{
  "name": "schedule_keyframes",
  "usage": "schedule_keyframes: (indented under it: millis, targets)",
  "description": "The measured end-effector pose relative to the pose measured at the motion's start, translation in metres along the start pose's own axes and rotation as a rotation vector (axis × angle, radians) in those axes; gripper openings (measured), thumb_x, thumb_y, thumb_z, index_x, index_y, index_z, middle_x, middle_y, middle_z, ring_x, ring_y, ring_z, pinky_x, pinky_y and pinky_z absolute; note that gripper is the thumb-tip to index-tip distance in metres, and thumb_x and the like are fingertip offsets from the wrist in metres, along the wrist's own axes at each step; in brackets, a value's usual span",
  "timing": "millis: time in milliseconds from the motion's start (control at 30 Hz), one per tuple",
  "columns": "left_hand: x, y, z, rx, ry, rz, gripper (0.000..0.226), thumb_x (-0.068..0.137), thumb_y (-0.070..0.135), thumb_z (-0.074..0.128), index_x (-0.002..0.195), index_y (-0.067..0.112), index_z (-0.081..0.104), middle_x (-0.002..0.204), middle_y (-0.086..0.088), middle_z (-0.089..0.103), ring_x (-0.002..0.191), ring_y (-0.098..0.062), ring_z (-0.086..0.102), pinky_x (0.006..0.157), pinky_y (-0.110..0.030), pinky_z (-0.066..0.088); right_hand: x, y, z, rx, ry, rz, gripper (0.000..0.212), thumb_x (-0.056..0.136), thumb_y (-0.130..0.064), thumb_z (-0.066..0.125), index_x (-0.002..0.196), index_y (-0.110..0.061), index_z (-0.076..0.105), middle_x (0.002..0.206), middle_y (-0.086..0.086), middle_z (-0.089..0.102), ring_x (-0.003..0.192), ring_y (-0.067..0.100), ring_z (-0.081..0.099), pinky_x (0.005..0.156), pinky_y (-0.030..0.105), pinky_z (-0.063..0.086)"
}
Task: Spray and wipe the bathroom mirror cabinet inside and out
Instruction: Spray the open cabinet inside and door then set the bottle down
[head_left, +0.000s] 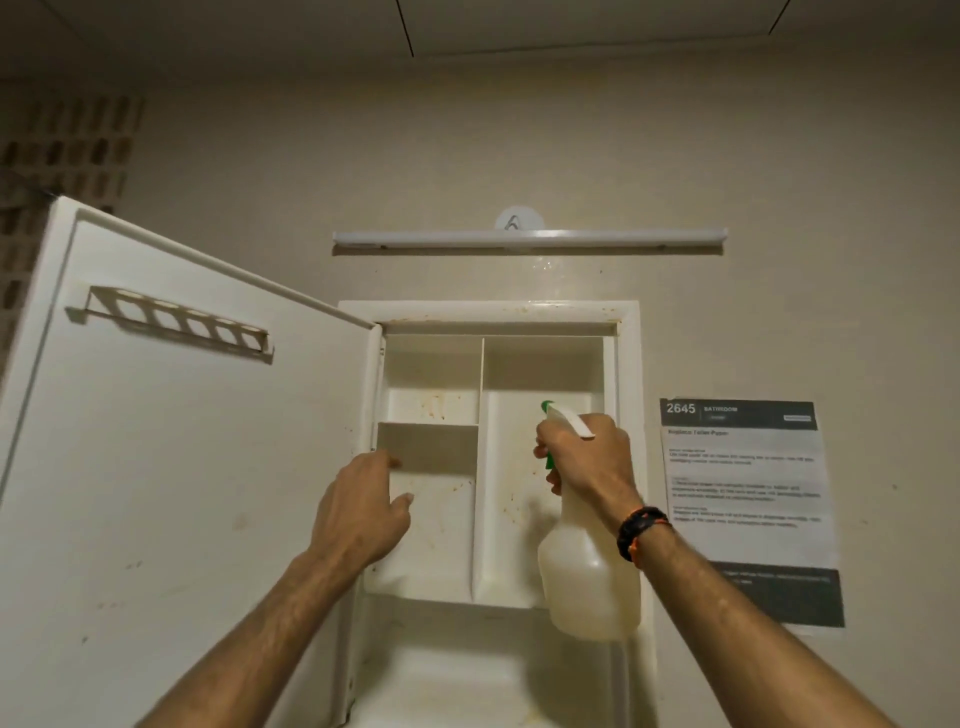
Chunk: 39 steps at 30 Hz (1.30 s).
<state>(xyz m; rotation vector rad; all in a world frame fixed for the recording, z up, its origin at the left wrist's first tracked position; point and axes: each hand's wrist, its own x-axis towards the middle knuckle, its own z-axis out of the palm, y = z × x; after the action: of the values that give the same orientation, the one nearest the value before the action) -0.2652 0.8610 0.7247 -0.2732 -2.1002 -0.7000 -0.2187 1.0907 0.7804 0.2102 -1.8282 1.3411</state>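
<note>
The white mirror cabinet (498, 312) is set into the wall, its door (171, 457) swung wide open to the left. Inside, white shelves and a vertical divider (480, 467) show brown stains. My right hand (584, 457) grips the neck and green trigger of a translucent spray bottle (589, 577), nozzle aimed into the right compartment. My left hand (363, 512) hovers with relaxed fingers in front of the lower left compartment, holding nothing.
A slotted holder rack (176, 325) is fixed to the inside of the door. A white tube light (530, 238) runs above the cabinet. A printed paper notice (748, 499) is stuck on the wall to the right. A white ledge (483, 675) sits below the cabinet.
</note>
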Motion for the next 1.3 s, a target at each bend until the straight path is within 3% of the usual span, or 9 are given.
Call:
schedule_keyframes:
  millis: [233, 433, 567, 800, 1000, 1167, 1300]
  targets:
    - [-0.020, -0.018, 0.010, 0.037, -0.042, -0.071, 0.048, 0.087, 0.026, 0.067, 0.131, 0.017, 0.051, 0.132, -0.003, 0.056, 0.118, -0.020, 0.056, 0.098, -0.034, 0.046, -0.030, 0.052, 0.028, -0.003, 0.022, 0.133, 0.028, 0.080, -0.020, 0.061, 0.068, 0.004, 0.068, 0.071, 0.019, 0.070, 0.036, 0.012, 0.055, 0.037, 0.019, 0.043]
    - [-0.023, -0.027, 0.011, 0.055, -0.059, -0.091, 0.048, 0.087, 0.025, 0.067, 0.132, 0.016, 0.052, 0.132, -0.005, 0.056, 0.119, -0.023, 0.055, 0.100, -0.036, 0.046, -0.033, 0.064, 0.030, -0.021, 0.050, 0.185, 0.026, 0.080, -0.021, 0.062, 0.069, 0.002, 0.069, 0.070, 0.018, 0.071, 0.036, 0.011, 0.056, 0.036, 0.017, 0.042]
    - [-0.024, -0.025, 0.011, 0.048, -0.049, -0.084, 0.049, 0.087, 0.025, 0.068, 0.132, 0.016, 0.052, 0.132, -0.005, 0.056, 0.120, -0.023, 0.054, 0.100, -0.036, 0.044, -0.033, 0.057, 0.036, 0.035, -0.013, 0.168, 0.026, 0.080, -0.021, 0.062, 0.079, 0.004, 0.069, 0.078, 0.017, 0.072, 0.038, 0.008, 0.058, 0.039, 0.019, 0.046]
    - [-0.018, -0.027, 0.005, 0.041, -0.033, -0.074, 0.048, 0.088, 0.025, 0.066, 0.132, 0.017, 0.051, 0.132, -0.003, 0.056, 0.118, -0.020, 0.055, 0.099, -0.033, 0.045, -0.026, 0.014, 0.069, 0.072, -0.096, 0.040, 0.025, 0.078, -0.017, 0.060, 0.074, 0.006, 0.068, 0.075, 0.019, 0.071, 0.038, 0.010, 0.059, 0.040, 0.021, 0.047]
    - [-0.015, -0.033, 0.003, 0.028, -0.041, -0.053, 0.049, 0.087, 0.023, 0.067, 0.132, 0.016, 0.051, 0.132, -0.003, 0.056, 0.118, -0.020, 0.056, 0.100, -0.033, 0.046, -0.014, -0.011, 0.089, 0.092, -0.087, 0.001, 0.025, 0.078, -0.018, 0.061, 0.075, 0.006, 0.069, 0.075, 0.019, 0.072, 0.038, 0.010, 0.059, 0.039, 0.023, 0.050]
    - [-0.013, -0.036, 0.002, 0.024, -0.047, -0.033, 0.049, 0.087, 0.023, 0.067, 0.133, 0.015, 0.050, 0.131, -0.004, 0.057, 0.119, -0.020, 0.055, 0.101, -0.035, 0.047, -0.008, -0.015, 0.098, 0.057, -0.040, -0.006, 0.032, 0.079, -0.025, 0.061, 0.075, 0.006, 0.068, 0.074, 0.019, 0.071, 0.046, 0.020, 0.061, 0.036, 0.020, 0.045]
    - [-0.014, -0.039, 0.002, 0.019, -0.048, -0.029, 0.049, 0.087, 0.023, 0.068, 0.133, 0.015, 0.050, 0.132, -0.004, 0.056, 0.119, -0.020, 0.056, 0.101, -0.033, 0.047, -0.017, -0.002, 0.099, 0.054, -0.061, 0.030, 0.029, 0.080, -0.025, 0.061, 0.078, 0.003, 0.069, 0.075, 0.017, 0.072, 0.044, 0.016, 0.062, 0.038, 0.020, 0.047]
